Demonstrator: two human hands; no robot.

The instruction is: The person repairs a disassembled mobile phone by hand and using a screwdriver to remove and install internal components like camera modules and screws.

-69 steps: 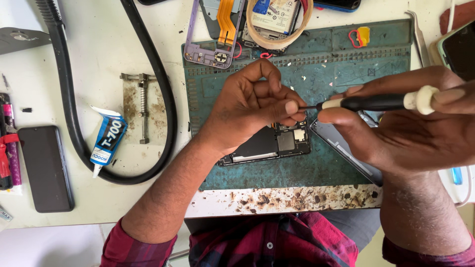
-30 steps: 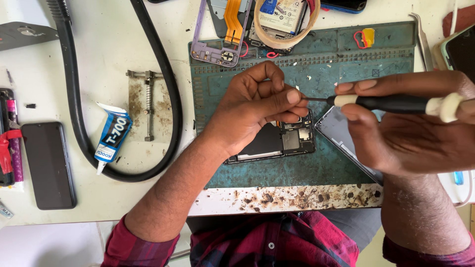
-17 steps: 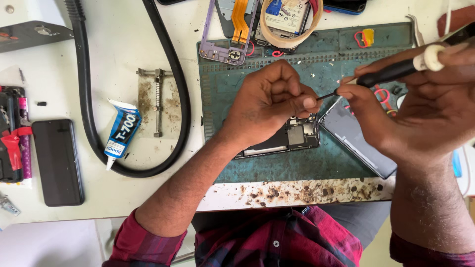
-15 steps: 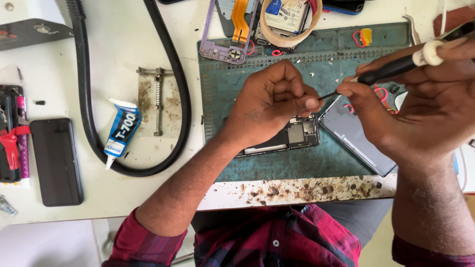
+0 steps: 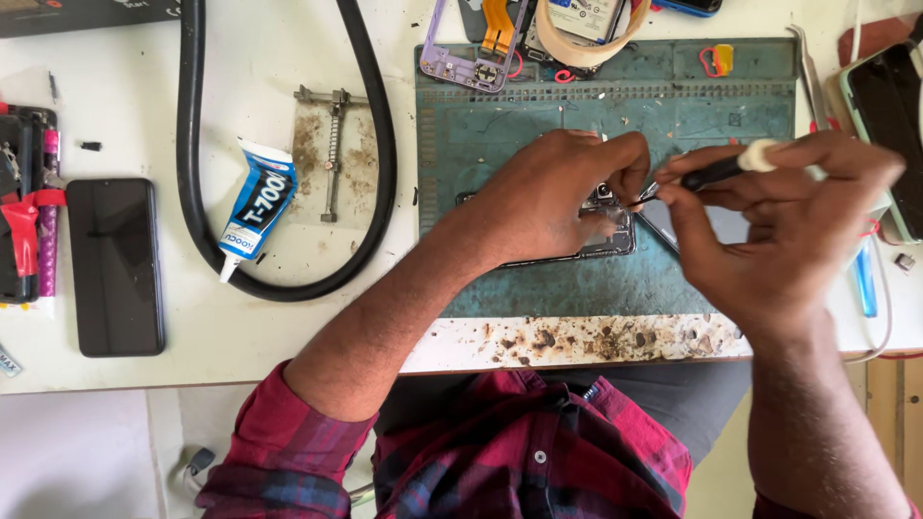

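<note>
Head view: screwdriver [image 5: 716, 171] held near-horizontal, tip pointing left at opened phone [image 5: 586, 229] on green mat [image 5: 577, 279]. Right hand [image 5: 779, 226] fingers closed around handle. Left hand [image 5: 553, 197] fingers curled, pressing on phone. Glue tube [image 5: 255, 207] lying on desk [image 5: 288, 327].

Open phone [image 5: 596, 238] flat on green mat, insides showing, partly hidden. Black screwdriver [image 5: 713, 172], white cap, tilted, tip on phone.
</note>
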